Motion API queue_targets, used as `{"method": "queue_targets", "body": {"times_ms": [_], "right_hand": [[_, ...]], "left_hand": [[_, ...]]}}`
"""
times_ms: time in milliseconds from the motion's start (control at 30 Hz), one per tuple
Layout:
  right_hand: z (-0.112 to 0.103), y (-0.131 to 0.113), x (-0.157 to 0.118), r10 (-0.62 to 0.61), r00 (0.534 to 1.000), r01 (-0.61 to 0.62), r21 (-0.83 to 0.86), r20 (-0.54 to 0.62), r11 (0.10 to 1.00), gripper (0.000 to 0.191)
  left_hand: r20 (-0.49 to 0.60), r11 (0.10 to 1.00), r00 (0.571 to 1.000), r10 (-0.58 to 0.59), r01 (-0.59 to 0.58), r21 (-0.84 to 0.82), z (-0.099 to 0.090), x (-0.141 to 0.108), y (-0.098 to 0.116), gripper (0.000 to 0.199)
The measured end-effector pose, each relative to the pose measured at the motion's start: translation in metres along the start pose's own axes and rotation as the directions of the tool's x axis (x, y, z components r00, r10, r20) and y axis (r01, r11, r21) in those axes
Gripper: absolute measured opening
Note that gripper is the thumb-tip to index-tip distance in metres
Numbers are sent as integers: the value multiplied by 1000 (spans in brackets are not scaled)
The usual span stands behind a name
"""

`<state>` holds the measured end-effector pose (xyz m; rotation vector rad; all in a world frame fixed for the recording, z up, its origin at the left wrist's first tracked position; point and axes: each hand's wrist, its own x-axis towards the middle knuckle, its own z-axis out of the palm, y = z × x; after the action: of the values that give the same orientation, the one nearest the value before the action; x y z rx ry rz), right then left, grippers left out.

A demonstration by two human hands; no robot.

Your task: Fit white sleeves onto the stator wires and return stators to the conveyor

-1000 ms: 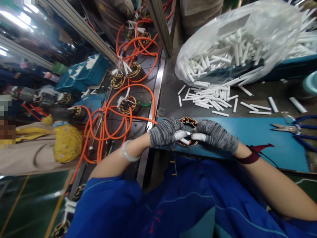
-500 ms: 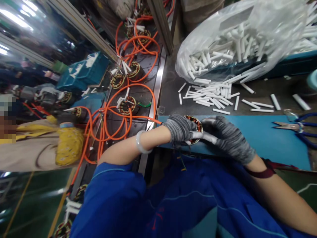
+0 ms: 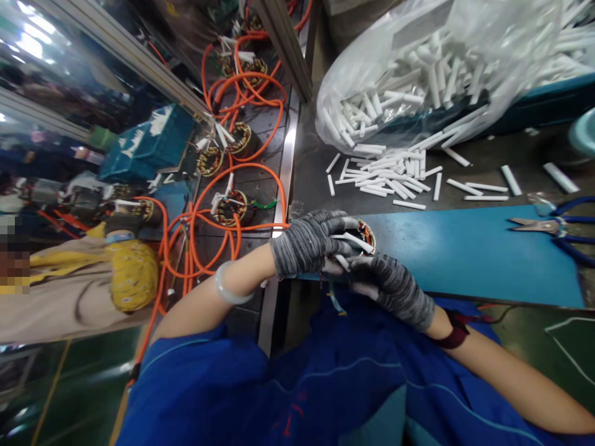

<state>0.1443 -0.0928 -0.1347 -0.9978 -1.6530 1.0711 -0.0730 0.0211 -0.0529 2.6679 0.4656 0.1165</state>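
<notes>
A ring-shaped motor stator (image 3: 367, 233) with copper windings sits at the near left of the blue mat. My left hand (image 3: 307, 243), in a grey striped glove, curls around its left side. White sleeves (image 3: 359, 241) stick out across the stator beside my left fingers. My right hand (image 3: 400, 290), gloved alike, is closed at the stator's near rim; what its fingertips pinch is hidden. Thin dark and green wires (image 3: 335, 302) hang below the two hands over the mat's near edge.
Loose white tubes (image 3: 390, 174) lie behind the blue mat (image 3: 465, 254), before a plastic bag (image 3: 344, 80) of more tubes. Blue-handled scissors (image 3: 548, 226) rest at right. Leftward are other stators (image 3: 232, 207) with orange cables (image 3: 199, 248) and a co-worker's yellow sleeve (image 3: 132, 272).
My right hand has moved from the stator's right side to its near rim. My left hand has shifted slightly left, and white sleeves now show over the stator. The view has shifted a little.
</notes>
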Motion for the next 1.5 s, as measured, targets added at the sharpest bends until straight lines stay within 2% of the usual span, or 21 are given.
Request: {"method": "queue_targets", "body": {"times_ms": [67,133,233,333,433,533,667,767,867,933,1000,1100,1167,1267,1333,1400,1500], "right_hand": [[3,3,-1,78,997,-78,70,-4,994,25],[-3,5,2,141,989,-145,119,35,982,27],[-24,8,15,133,987,-140,77,92,987,29],[-46,8,33,27,985,-23,-31,169,999,28],[-57,8,47,0,969,18,-67,246,998,31],[-57,7,53,-4,971,13,-35,239,999,31],[-51,5,53,-3,982,13,-50,187,999,31],[-43,5,49,3,991,23,-189,135,982,32],[-36,8,40,8,996,24,-364,85,931,32],[-35,11,33,16,999,6,-402,52,916,28],[-39,12,26,7,1000,-7,-355,-1,935,24],[-50,9,18,-46,996,25,-260,-75,965,22],[-58,3,14,-89,992,63,-257,-90,964,16],[-64,-9,8,-176,984,166,-275,-11,947,11],[-60,-15,6,-257,961,275,-280,100,920,11],[-51,-15,5,-320,929,366,-332,187,869,16],[-31,-6,6,-344,915,402,-515,209,757,22]], "left_hand": [[25,996,1000,-14,11,94,7,-5,0,33],[15,993,1000,11,-13,115,14,-5,-1,34],[-56,995,998,-15,20,97,18,1,-1,37],[-71,997,995,-74,71,-43,15,7,-4,44],[-90,975,996,-16,-5,-220,15,10,-12,49],[-104,935,994,24,-59,-350,24,8,-21,51],[-80,880,997,-13,-27,-474,32,3,-24,48],[-68,920,997,-36,6,-392,24,5,-21,43],[-6,988,998,-62,61,-144,15,13,-16,36],[53,996,994,-92,92,18,15,22,-11,35],[76,987,989,-126,117,109,18,35,-3,35],[59,980,982,-177,171,100,12,51,9,43],[92,985,981,-172,174,-6,-3,52,13,52],[209,967,974,-85,131,-218,-27,33,6,88],[248,956,967,-60,127,-264,-30,13,-6,105],[229,970,971,-75,124,-208,-19,-6,-16,102],[175,987,972,-158,154,32,11,-22,-17,86]]}}
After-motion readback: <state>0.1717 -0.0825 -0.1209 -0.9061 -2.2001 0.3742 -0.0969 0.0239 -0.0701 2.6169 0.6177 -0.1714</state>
